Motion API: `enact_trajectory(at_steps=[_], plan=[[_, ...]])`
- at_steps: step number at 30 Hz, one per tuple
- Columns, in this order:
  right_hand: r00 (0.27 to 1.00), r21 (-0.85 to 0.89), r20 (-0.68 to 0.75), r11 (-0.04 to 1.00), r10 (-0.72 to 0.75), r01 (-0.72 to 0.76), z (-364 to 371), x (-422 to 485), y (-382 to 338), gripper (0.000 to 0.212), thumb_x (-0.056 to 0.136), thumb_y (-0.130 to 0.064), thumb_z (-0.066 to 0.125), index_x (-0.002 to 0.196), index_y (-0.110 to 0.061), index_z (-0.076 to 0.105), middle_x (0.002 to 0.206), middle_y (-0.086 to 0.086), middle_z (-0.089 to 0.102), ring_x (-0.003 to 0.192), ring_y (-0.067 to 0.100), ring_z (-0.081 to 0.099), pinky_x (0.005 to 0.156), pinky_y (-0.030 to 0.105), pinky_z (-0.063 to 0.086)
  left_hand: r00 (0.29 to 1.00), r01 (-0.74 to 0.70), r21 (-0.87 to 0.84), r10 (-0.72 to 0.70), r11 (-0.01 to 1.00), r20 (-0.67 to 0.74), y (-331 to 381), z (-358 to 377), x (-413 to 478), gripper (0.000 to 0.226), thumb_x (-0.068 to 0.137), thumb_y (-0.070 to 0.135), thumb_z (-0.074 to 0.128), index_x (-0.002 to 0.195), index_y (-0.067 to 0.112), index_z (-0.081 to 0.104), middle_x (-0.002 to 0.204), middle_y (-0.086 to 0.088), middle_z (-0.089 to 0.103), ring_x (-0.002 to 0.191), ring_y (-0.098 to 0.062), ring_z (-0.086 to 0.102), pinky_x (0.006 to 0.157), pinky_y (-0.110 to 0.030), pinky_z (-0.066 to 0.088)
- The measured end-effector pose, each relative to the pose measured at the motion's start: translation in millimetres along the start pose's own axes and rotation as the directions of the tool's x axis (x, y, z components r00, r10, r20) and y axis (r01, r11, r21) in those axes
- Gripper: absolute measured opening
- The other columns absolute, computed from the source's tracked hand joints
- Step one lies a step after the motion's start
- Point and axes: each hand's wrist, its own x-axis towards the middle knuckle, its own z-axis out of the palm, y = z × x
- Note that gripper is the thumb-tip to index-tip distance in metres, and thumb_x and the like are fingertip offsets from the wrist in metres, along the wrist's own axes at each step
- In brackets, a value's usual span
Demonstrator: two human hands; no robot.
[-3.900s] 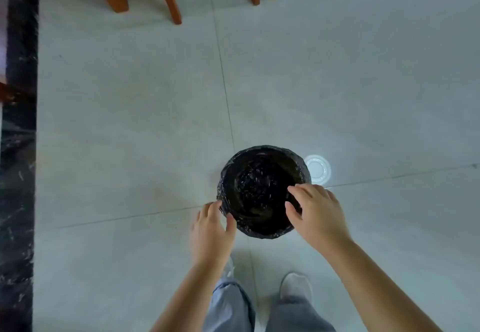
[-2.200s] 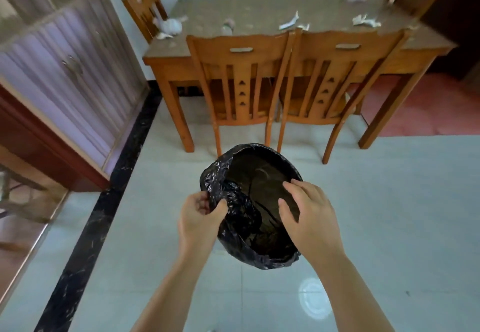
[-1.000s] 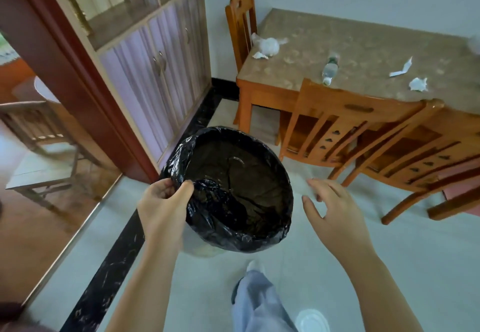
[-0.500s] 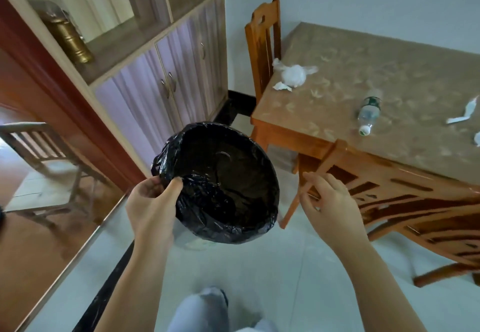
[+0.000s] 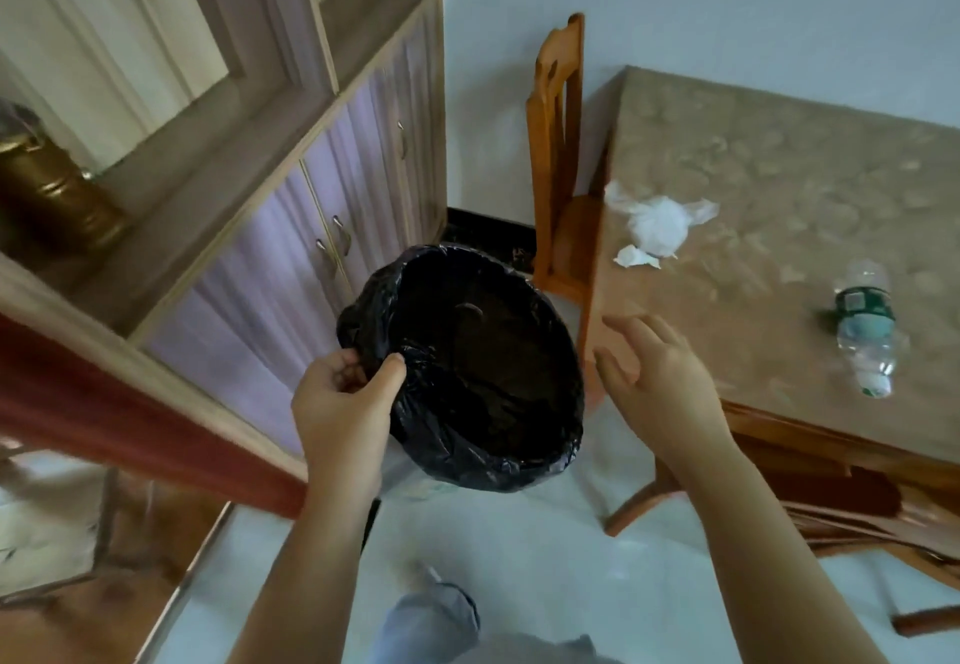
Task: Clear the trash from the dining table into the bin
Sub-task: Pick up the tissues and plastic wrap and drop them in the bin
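A bin (image 5: 483,367) lined with a black plastic bag hangs in the air at the centre, held off the floor. My left hand (image 5: 343,403) grips its left rim. My right hand (image 5: 660,377) is open, fingers spread, just right of the bin and over the near corner of the dining table (image 5: 779,195). On the table lie a crumpled white tissue wad (image 5: 657,224), a small white paper scrap (image 5: 635,258) beside it, and a clear plastic bottle (image 5: 865,330) on its side further right.
A wooden chair (image 5: 558,164) stands at the table's left end against the wall. A cabinet with lilac doors (image 5: 322,226) runs along the left. Another chair (image 5: 857,512) is tucked under the table's near side. My leg (image 5: 431,622) shows below.
I lifted the bin off the floor and carried it to the table's left corner. My right hand let go of the rim. The table trash is now much closer.
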Motion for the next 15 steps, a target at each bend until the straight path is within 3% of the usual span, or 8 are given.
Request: enact_trajectory(at_steps=[4, 11, 15], plan=[[0.997, 0.030, -0.053, 0.998, 0.053, -0.052, 12.9, 55.9, -13.9, 0.035, 0.085, -0.024, 0.054, 0.118, -0.014, 0.054, 0.115, 0.008, 0.060, 0.104, 0.028, 0.054, 0.081, 0.039, 0.047, 0.996, -0.074, 0.067, 0.071, 0.995, 0.052, 11.8, 32.5, 65.9, 0.026, 0.071, 0.017, 0.072, 0.090, 0.003, 0.062, 0.074, -0.004, 0.063, 0.060, -0.007, 0.058, 0.050, -0.009, 0.044], [0.965, 0.000, -0.137, 0.974, 0.222, -0.224, 27.8, 129.6, 33.5, 0.036, 0.084, -0.025, 0.055, 0.119, -0.017, 0.053, 0.122, 0.006, 0.059, 0.109, 0.026, 0.053, 0.085, 0.038, 0.046, 0.974, -0.101, 0.010, 0.097, 0.995, 0.206, 24.0, 121.1, 158.5, 0.030, 0.073, 0.013, 0.073, 0.094, -0.003, 0.057, 0.075, -0.006, 0.056, 0.062, -0.011, 0.050, 0.052, -0.013, 0.044], [0.921, 0.026, -0.202, 0.942, 0.334, -0.336, 38.1, 181.3, 73.9, 0.036, 0.084, -0.021, 0.057, 0.119, -0.015, 0.053, 0.120, 0.009, 0.059, 0.107, 0.029, 0.054, 0.079, 0.036, 0.045, 0.942, -0.134, -0.001, 0.128, 0.991, 0.311, 31.4, 184.4, 202.9, 0.033, 0.072, 0.015, 0.074, 0.096, -0.002, 0.058, 0.080, -0.008, 0.060, 0.065, -0.010, 0.055, 0.054, -0.014, 0.045]])
